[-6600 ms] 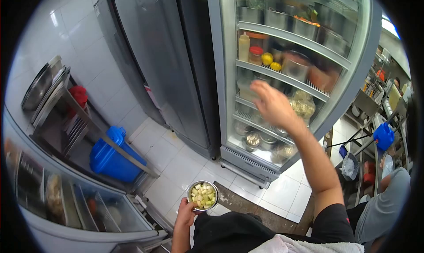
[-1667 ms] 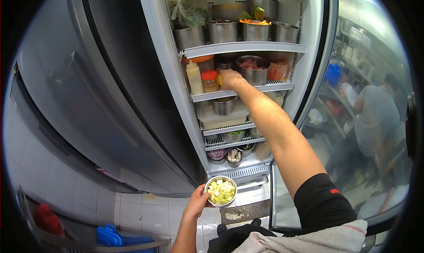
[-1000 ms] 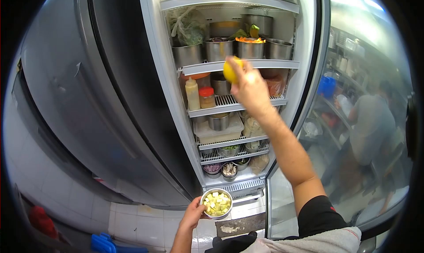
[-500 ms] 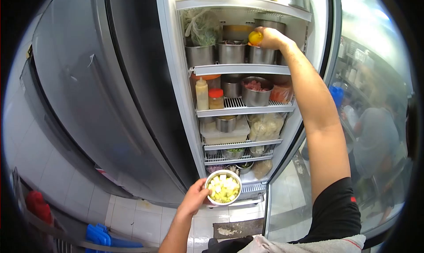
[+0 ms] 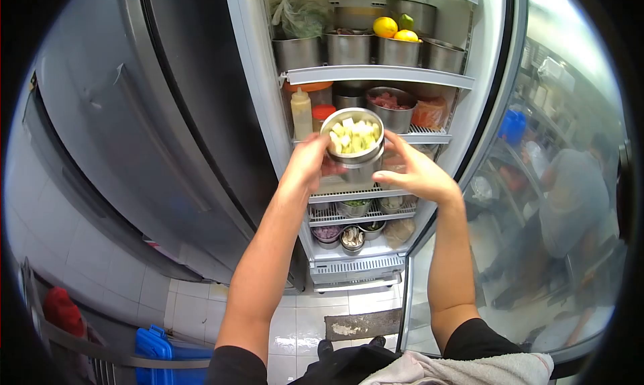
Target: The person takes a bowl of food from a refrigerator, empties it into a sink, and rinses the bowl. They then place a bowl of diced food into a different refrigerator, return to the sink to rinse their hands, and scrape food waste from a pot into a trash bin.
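My left hand is closed on the side of a small round metal container filled with pale yellow-green diced pieces. It is held up in front of the fridge's middle shelves, level enough that its contents face me. To its right, my right hand has fingers and thumb apart, fingertips right beside the container's rim. Just below, overlapped by the container in this view, is another metal pot. Two lemons and a green fruit sit atop a metal pot on the upper shelf.
Other shelves hold a squeeze bottle, a pot of raw meat and bowls of chopped onion and sliced mushrooms. The glass door stands swung out on my right. A blue bin is at lower left.
My right hand has left the lemon on the upper pot and come down beside the container. My left hand has raised the container from the lower shelves to the middle ones.
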`<state>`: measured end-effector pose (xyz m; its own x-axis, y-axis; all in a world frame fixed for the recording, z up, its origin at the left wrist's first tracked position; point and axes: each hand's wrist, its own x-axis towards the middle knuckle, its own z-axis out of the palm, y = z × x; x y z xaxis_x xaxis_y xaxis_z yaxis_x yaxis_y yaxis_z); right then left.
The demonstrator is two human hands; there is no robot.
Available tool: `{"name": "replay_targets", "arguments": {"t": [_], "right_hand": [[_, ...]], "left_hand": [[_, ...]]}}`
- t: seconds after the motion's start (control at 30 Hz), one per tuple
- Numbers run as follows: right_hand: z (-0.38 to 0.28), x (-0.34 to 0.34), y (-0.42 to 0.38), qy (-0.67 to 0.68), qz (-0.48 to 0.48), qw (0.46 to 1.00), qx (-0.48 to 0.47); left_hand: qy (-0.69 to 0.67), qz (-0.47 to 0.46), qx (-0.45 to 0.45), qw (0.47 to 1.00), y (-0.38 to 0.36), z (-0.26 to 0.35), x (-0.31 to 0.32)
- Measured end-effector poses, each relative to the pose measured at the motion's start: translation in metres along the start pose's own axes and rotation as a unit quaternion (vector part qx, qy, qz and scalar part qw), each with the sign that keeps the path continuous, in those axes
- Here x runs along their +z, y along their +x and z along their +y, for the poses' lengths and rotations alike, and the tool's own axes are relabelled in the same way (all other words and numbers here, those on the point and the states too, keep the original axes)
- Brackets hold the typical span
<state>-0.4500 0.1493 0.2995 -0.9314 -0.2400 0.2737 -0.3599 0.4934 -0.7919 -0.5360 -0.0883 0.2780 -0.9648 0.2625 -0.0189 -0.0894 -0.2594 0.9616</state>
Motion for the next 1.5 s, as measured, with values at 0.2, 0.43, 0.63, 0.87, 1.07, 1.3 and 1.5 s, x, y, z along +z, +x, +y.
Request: {"name": "replay_targets", "arguments": {"t": [0.2, 0.43, 0.63, 0.87, 1.07, 1.3, 1.5], "right_hand": [[0.053, 0.012, 0.085, -0.109, 0.149, 0.98, -0.075], [0.06, 0.003, 0.112, -0.148, 0.172, 0.972, -0.059], [0.048, 0.021, 0.122, -0.169, 0.229, 0.958, -0.04], [0.021, 0.034, 0.124, -0.282, 0.222, 0.933, 0.016], [0.02, 0.039, 0.14, -0.309, 0.214, 0.926, 0.023], [0.015, 0.044, 0.149, -0.297, 0.209, 0.931, 0.044], [0.01, 0.043, 0.156, -0.283, 0.18, 0.939, 0.074]], "left_hand": [[-0.039, 0.036, 0.01, 0.999, 0.054, 0.018, 0.035], [-0.088, 0.023, 0.031, 0.995, 0.083, 0.018, 0.037], [-0.079, -0.042, 0.006, 0.996, 0.088, 0.019, 0.004], [0.259, 0.016, 0.108, 0.96, 0.071, 0.019, -0.012], [0.595, 0.162, 0.223, 0.755, 0.094, -0.012, -0.023], [0.624, 0.184, 0.216, 0.728, 0.088, -0.009, -0.015], [0.657, 0.182, 0.207, 0.701, 0.095, -0.007, -0.018]]}}
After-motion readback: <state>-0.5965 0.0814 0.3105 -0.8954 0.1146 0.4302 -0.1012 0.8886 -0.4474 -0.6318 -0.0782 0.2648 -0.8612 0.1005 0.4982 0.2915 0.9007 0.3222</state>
